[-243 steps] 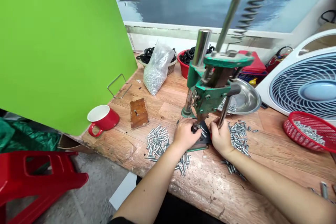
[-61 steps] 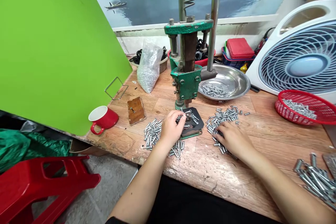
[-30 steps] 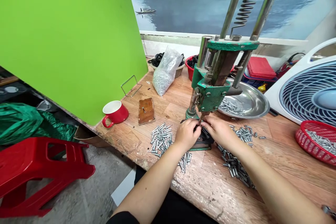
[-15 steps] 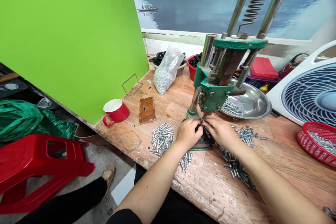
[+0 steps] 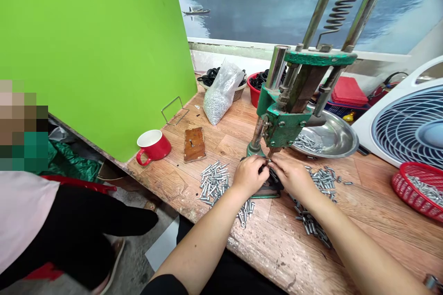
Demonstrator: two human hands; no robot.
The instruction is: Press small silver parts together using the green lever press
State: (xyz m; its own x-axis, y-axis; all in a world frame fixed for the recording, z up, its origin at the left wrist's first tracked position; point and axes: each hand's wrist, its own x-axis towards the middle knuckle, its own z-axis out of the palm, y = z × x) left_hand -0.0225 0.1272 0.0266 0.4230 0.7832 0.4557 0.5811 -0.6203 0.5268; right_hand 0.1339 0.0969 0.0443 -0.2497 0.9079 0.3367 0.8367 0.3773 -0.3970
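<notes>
Both my hands meet under the ram of a green hand press (image 5: pixel 287 126), on its base. My left hand (image 5: pixel 249 174) has its fingers closed in a pinch beside the press point. From the other side my right hand (image 5: pixel 292 176) pinches at the same spot, thumb and finger together. Whatever small piece they grip is mostly hidden by the fingers. Left of the base lies a pile of metal eye bolts (image 5: pixel 214 182), some reaching below my left wrist. Short metal sleeves (image 5: pixel 323 182) are heaped to the right, partly behind my right forearm.
A steel bowl (image 5: pixel 341 140) with metal parts stands behind the press, a red basket (image 5: pixel 403 191) and white fan (image 5: pixel 367 126) at right. Left are a red mug (image 5: pixel 159 147), a wooden block (image 5: pixel 194 147) and a plastic bag (image 5: pixel 216 106). Another person (image 5: pixel 24 221) is at the far left.
Another person has come into view at the left, covering most of the red stool. My hands stay pinched at the same spot under the press.
</notes>
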